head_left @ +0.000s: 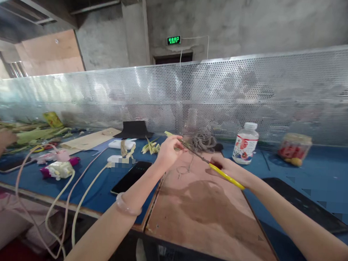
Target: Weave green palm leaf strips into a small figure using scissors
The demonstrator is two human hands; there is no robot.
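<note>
My left hand (170, 151) is closed, thumb and fingers pinched round a thin strip whose pale green tip (168, 134) sticks out above them. In my right hand (226, 168) is a yellow-handled tool (227, 177) with a long, thin dark end. That end reaches left to the fingers of my left hand; blur hides its exact kind and whether it touches the strip. Both hands are raised over a brown board (203, 228). Behind them lies a tangled grey cord bundle (203, 141), and a thin wire loop (183, 170) rests on the board.
A phone (131, 178) and white power banks (122, 144) with cables lie left. A white bottle (246, 143), a jar (294, 149) and a dark tablet-like slab (306, 205) stand or lie right. Another person's hand (2, 137) is among green husks (38, 137). A perforated metal screen (164, 98) backs the table.
</note>
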